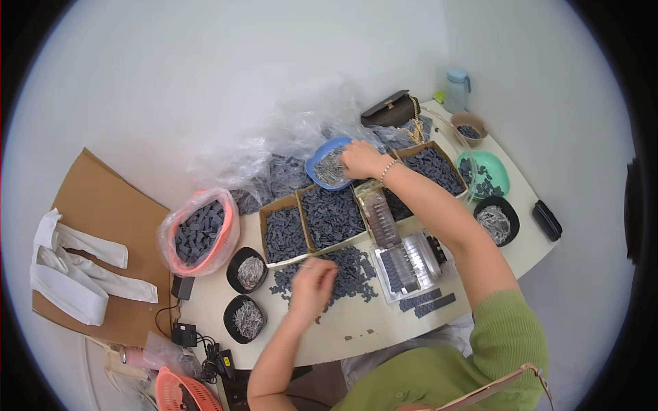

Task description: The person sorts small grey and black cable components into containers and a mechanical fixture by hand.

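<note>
My right hand (pixel 362 159) reaches over the right side of a blue bowl (pixel 317 175) of thin silvery metal pins (pixel 330 166). Its fingers are curled down at the pins, and what they grip is hidden. Closer to me, my left hand (pixel 313 283) is closed, fingertips pinched together, above a loose pile of small dark grey pieces (pixel 351 274). Anything in that pinch is too small to make out. Right of the pile is a clear plastic fixture (pixel 418 264) with a row of slots, and a similar clear piece (pixel 378 218) leans behind it.
Open cardboard boxes (pixel 284 233) of grey pieces line the back. Black bowls of pins (pixel 245 320) stand left, another black bowl (pixel 497 220) right. A pink basket (pixel 233 233), green bowl (pixel 499 168), black case (pixel 547 220), dark handbag (pixel 387 109) and blue bottle (pixel 457 92) surround them.
</note>
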A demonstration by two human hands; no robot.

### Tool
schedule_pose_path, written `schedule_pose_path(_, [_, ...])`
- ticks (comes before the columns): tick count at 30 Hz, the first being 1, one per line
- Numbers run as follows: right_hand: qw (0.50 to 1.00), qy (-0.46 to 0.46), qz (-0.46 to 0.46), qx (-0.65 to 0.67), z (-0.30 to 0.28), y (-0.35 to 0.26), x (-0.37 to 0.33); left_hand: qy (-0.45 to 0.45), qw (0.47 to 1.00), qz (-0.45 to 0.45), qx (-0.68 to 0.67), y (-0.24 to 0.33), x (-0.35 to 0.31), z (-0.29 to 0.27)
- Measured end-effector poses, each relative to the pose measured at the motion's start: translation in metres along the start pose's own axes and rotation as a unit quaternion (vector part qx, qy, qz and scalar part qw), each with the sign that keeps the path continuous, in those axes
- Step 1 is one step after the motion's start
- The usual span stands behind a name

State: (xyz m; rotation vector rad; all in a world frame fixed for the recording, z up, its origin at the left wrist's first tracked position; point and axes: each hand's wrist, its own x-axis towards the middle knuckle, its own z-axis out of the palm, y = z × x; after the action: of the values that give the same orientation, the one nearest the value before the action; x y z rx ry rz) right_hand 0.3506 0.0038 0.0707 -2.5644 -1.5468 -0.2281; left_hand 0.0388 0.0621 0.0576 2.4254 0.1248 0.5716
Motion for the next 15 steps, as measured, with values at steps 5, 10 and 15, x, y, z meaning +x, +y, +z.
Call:
schedule_pose_path(5, [0.998, 0.033, 0.051, 0.02, -0.007, 0.011, -0.013, -0.036, 0.991, 0.129, -0.018, 0.04, -0.009, 0.075])
schedule_pose_path(10, [0.962, 0.14, 0.027, 0.231, -0.023, 0.016, -0.047, -0.044, 0.973, 0.198, 0.112, 0.051, -0.004, 0.101])
schedule_pose_path(15, [0.941, 0.007, -0.098, 0.325, -0.037, -0.006, -0.131, -0.055, 0.963, 0.224, 0.141, 0.055, -0.008, 0.1])
